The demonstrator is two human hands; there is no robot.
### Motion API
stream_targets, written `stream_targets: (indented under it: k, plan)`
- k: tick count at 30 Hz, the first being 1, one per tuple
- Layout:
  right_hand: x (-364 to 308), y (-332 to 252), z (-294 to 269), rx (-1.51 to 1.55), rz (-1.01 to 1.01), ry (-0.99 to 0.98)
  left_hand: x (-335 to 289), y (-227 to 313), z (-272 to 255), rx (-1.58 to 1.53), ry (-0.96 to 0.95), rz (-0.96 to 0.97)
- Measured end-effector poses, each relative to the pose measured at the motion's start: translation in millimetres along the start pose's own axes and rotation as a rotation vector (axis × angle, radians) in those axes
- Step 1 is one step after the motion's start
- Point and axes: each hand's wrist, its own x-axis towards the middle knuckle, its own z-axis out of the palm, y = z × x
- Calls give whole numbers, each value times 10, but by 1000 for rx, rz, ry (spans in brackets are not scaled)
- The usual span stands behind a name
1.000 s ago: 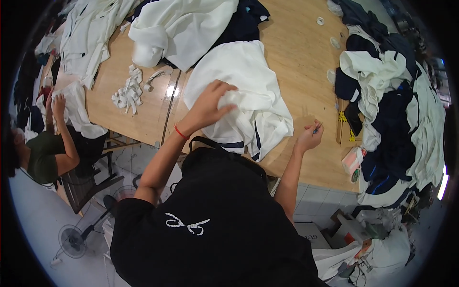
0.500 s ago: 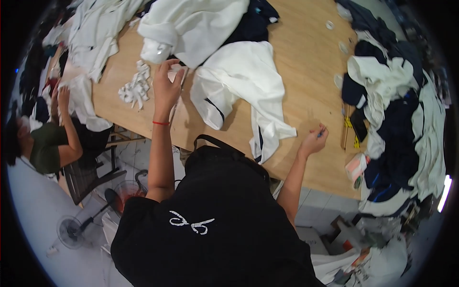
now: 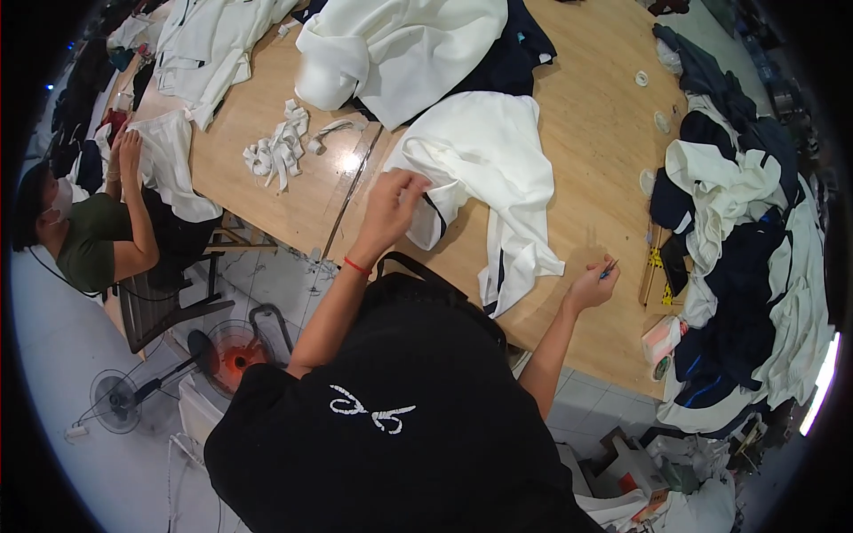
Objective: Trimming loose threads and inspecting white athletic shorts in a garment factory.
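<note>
My left hand [image 3: 394, 206] hovers at the left edge of a white garment [image 3: 493, 142] with dark trim, its fingers loosely bent and slightly apart. Nothing shows in that hand; whether the fingertips touch the cloth is hard to see. At the right, over bare tabletop, my right hand [image 3: 591, 286] is closed around a small blue pointed tool [image 3: 609, 269], mostly hidden by the fingers. Between my hands the garment lies crumpled, one narrow part reaching toward the table's near edge.
Beyond it lie a large white garment [image 3: 435, 49] and navy cloth [image 3: 502, 67]. White strips [image 3: 280, 149] are heaped left on the wooden table [image 3: 595, 133]. Garments [image 3: 724, 258] pile along the right edge. A co-worker [image 3: 93, 231] handles white cloth at left; fans [image 3: 235, 360] stand below.
My left hand has moved right and nearer to me, from beside the large white garment to the crumpled one. A white strip shows where it was. My right hand keeps the tool.
</note>
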Motion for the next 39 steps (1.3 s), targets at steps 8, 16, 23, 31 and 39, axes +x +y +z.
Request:
stream_targets:
  k: [8,16,23,31,39]
  plan:
    - [-324,-627,-286,176,-130,-479,-38,3,-11,152,-196,31]
    - [-918,-778,-303,-189,-284,-541,35,105,216,-142,-20,29]
    - [-449,-1098,-368,597,10,-527,49,791,276,-258,-292,67]
    - [-683,-1633,-604,726,-144,-904,-29,844,525,-326,-682,535]
    - [-898,-1888,-701,628,-239,-1125,-198,593,507,-30,-647,398]
